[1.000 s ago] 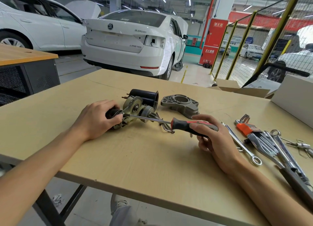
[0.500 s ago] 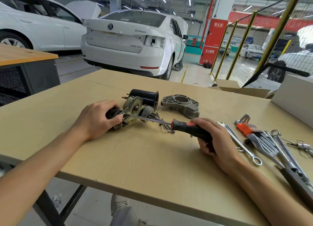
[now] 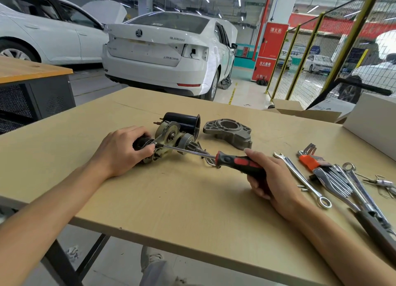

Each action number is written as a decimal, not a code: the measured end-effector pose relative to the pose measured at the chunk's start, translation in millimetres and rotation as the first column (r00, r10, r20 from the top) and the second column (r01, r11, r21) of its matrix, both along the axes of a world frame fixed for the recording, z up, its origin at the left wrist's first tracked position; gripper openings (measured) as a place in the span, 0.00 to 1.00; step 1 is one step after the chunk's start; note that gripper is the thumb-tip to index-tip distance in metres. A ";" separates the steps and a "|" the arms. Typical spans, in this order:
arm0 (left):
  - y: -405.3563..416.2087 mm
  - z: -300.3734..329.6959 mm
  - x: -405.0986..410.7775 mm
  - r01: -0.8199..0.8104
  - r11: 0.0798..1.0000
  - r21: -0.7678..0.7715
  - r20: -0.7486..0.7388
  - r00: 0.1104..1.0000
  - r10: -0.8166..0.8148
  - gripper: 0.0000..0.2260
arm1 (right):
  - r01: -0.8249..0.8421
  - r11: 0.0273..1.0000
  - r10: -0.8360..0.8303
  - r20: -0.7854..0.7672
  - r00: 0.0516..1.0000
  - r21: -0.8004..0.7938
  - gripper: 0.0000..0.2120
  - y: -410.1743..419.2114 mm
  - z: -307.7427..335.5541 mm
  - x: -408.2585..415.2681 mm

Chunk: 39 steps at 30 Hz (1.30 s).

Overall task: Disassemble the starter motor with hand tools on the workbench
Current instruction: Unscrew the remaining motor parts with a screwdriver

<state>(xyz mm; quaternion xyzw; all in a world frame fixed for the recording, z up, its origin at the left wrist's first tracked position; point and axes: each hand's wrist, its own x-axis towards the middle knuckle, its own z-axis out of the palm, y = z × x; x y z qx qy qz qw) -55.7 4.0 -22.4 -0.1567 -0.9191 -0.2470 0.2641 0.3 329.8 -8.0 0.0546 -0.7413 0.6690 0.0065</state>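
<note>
We hold the starter motor (image 3: 171,142) steady on the counter (image 3: 171,200), left hand (image 3: 120,150) clenched round its dark end. Right hand (image 3: 272,178) grasps the screwdriver (image 3: 235,162) handle. Judgement: keep the shaft in line with the fastener and press inward while turning. The tip meets the motor just beside the left grip; the motor lies well left of the right grip.

Both forearms reach in from the near edge, the left from 7 o'clock, the right from 5 o'clock. The left hand (image 3: 120,151) lies palm down, fingers curled over the motor (image 3: 171,139). The right hand (image 3: 272,178) wraps the screwdriver (image 3: 237,162) handle, index finger stretched along it toward 10 o'clock.
</note>
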 end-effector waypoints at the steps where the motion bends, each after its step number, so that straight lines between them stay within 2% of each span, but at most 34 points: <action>1: 0.0 -0.1 0.0 0.001 1.000 0.001 -0.001 1.000 -0.001 0.25 | -0.003 1.000 0.003 -0.007 1.000 0.003 0.16 -0.3 0.1 -0.1; 5: -0.2 -0.2 0.2 0.005 1.000 0.002 -0.006 1.000 -0.005 0.25 | -0.011 1.000 0.010 -0.046 0.999 -0.008 0.13 0.0 -0.9 -1.3; 10: -0.4 0.0 -0.5 0.004 1.000 0.004 0.001 1.000 -0.004 0.25 | -0.009 0.999 0.006 -0.078 0.997 -0.036 0.21 1.8 -3.4 -4.9; 15: -0.7 -0.4 -0.4 0.003 1.000 0.001 -0.002 1.000 -0.003 0.25 | -0.025 1.000 0.024 -0.058 0.998 -0.018 0.14 1.7 -3.9 -3.3; 20: -1.0 -1.1 -1.1 0.003 1.000 -0.001 0.001 1.000 -0.003 0.25 | 0.001 1.000 -0.001 -0.005 1.000 0.005 0.23 0.0 -1.4 -0.8; 24: -1.5 -1.6 -0.8 0.003 1.000 0.000 -0.008 1.000 -0.003 0.24 | -0.002 1.000 0.002 0.011 1.000 0.002 0.19 -0.4 -0.9 -0.6; 32: -0.5 -0.5 -0.8 0.008 1.000 -0.003 -0.011 1.000 -0.008 0.25 | -0.018 0.999 0.016 -0.059 0.998 -0.028 0.10 0.3 -2.5 -4.0; 39: 0.1 0.6 0.5 0.005 1.000 0.003 -0.009 1.000 -0.005 0.25 | -0.020 1.000 0.019 -0.049 0.999 -0.019 0.13 1.8 -4.2 -4.1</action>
